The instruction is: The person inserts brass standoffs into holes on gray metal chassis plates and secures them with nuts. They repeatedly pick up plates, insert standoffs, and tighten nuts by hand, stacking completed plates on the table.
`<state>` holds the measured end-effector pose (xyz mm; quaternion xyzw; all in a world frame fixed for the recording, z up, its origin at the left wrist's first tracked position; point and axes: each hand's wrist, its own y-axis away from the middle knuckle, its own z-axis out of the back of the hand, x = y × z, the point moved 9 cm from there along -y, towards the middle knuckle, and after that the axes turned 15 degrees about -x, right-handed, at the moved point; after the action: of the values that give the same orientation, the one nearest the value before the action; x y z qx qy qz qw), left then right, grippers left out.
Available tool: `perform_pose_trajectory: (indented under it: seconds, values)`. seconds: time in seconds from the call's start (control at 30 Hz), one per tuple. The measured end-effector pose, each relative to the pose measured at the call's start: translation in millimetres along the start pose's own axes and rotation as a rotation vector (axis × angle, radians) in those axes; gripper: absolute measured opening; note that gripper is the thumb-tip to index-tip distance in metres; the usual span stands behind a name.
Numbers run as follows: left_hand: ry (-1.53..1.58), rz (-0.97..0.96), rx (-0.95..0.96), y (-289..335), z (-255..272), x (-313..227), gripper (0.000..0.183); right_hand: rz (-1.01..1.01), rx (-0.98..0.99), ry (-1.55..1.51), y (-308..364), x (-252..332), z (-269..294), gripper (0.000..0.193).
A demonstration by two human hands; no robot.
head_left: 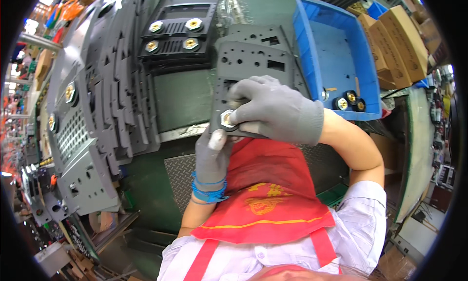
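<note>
A dark grey metal panel (243, 61) with round and rectangular holes lies in front of me, its near end at the table's edge. At its near left corner sits a round black piece with a silver hexagonal, gold-centred middle (227, 119). My right hand (278, 108), in a grey glove, closes its thumb and fingers on this round piece. From below, my left hand (212, 156), gloved too, grips the panel's near corner, thumb close to the piece; its other fingers are mostly hidden. A blue elastic band (209, 188) circles the left wrist.
Several similar panels (112, 86) stand in a row at left. Another panel (178, 15) bearing several round pieces rests behind. At right, a blue bin (336, 42) holds several round pieces (341, 103) beside cardboard boxes (399, 47).
</note>
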<state>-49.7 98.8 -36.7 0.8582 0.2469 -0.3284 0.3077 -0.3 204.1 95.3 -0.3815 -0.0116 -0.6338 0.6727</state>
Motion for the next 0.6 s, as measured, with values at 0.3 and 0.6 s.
perform_pose_trajectory:
  seconds: [0.3,0.6]
  values:
    - [-0.005,-0.084,0.006,3.9,-6.3,-4.3,0.042,-0.096,0.057,-0.097,-4.2,-8.4,-14.0,0.020]
    - [0.011,-0.030,-0.022,4.0,-2.2,-7.2,0.048,-0.032,-0.018,-0.054,-4.6,0.6,-11.6,0.019]
